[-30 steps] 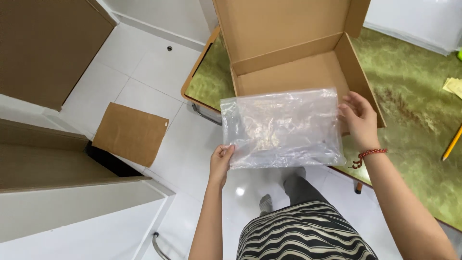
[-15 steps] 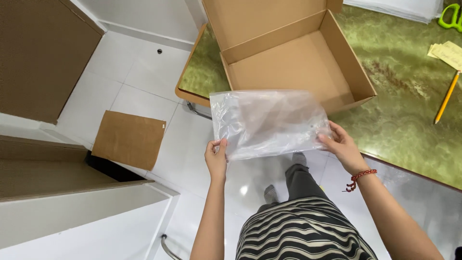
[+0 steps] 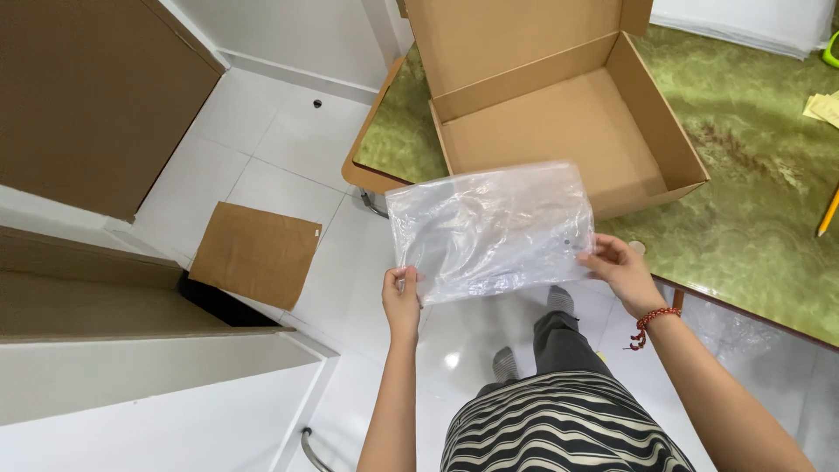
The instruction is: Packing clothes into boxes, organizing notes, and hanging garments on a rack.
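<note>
White tiled floor (image 3: pixel 288 131) glossy under overhead light — green marble-patterned table (image 3: pixel 752 175), white wall (image 3: pixel 288 35) behind.

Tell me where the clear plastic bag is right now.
In the head view, the clear plastic bag is mid-frame, held between left hand and right hand, just before the open cardboard box.

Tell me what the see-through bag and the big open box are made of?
The bag looks like thin clear plastic: it is glossy and crinkled, and the box shows through it. The left hand and right hand hold it by its lower corners. The box looks like brown cardboard: matte, with folded flaps and stiff walls.
</note>
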